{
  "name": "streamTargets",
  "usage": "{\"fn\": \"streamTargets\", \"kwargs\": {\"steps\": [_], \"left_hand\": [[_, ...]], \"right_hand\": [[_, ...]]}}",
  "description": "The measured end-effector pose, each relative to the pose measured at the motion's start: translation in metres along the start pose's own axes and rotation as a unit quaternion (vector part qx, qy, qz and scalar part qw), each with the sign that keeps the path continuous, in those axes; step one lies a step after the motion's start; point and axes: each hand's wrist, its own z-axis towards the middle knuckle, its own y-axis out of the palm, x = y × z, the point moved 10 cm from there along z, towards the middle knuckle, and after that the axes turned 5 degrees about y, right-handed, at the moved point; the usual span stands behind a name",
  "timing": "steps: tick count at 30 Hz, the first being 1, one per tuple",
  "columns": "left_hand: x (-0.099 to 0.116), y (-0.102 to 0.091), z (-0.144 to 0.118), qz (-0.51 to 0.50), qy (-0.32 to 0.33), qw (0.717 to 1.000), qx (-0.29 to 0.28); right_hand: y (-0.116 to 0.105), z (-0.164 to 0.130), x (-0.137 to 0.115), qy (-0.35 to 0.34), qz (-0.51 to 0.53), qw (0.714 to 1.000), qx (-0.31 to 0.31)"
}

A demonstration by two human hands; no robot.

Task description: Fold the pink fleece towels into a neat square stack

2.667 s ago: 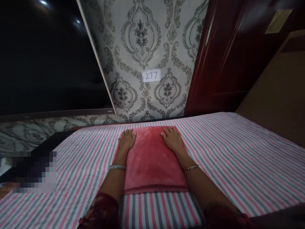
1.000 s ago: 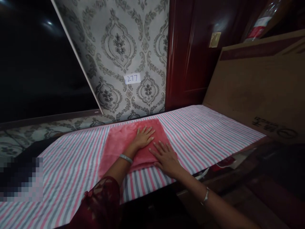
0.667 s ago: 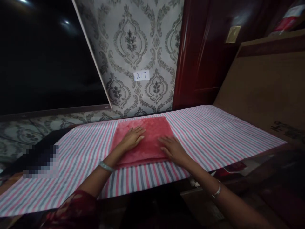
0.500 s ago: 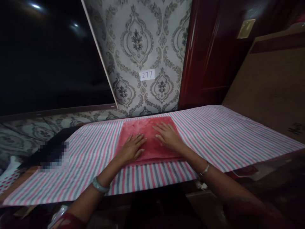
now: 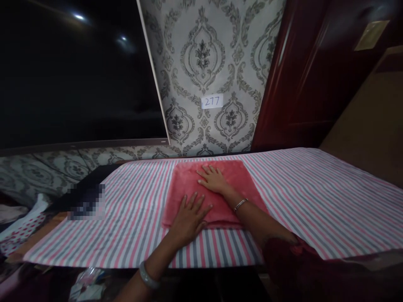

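Observation:
A folded red plush towel (image 5: 245,176) lies flat on a table covered by a pink, grey and white striped cloth (image 5: 315,201). My left hand (image 5: 190,214) rests palm down, fingers spread, on the towel's near left part. My right hand (image 5: 212,179) lies flat with fingers apart on the towel's far middle. Neither hand grips anything. Both wrists wear bangles, and dark red sleeves show near the bottom edge.
Behind the table stand a dark TV screen (image 5: 75,75), patterned wallpaper with a paper label reading 277 (image 5: 212,101), and a red wooden door (image 5: 308,71). A brown board (image 5: 371,117) leans at the right. Spotted fabric (image 5: 19,230) lies at the lower left.
My left hand slid back toward the towel's near edge while my right hand moved left and further onto the towel. The camera view shifted so the towel sits further right.

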Motion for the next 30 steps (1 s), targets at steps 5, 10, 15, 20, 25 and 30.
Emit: {"fn": "streamTargets", "kwargs": {"steps": [5, 10, 15, 20, 25, 30], "left_hand": [[0.000, 0.002, -0.002, -0.020, -0.009, 1.000, 0.009], [-0.008, -0.012, -0.003, -0.076, -0.002, 0.997, 0.032], [-0.076, -0.029, -0.032, -0.046, -0.191, 0.975, 0.106], [-0.110, -0.008, -0.072, -0.105, -0.275, 0.944, 0.150], [-0.108, -0.012, -0.088, -0.206, -0.272, 0.911, 0.232], [-0.100, -0.027, -0.090, -0.208, -0.258, 0.912, 0.241]], "right_hand": [[0.004, -0.002, 0.001, -0.006, -0.007, 1.000, 0.016], [-0.007, -0.006, -0.004, 0.001, -0.003, 1.000, -0.019], [-0.021, -0.045, 0.023, 0.026, -0.024, 0.999, 0.004], [-0.021, -0.121, 0.091, 0.075, 0.020, 0.990, 0.115], [-0.015, -0.192, 0.145, 0.150, 0.206, 0.934, 0.250], [-0.014, -0.227, 0.130, 0.095, 0.244, 0.919, 0.296]]}}
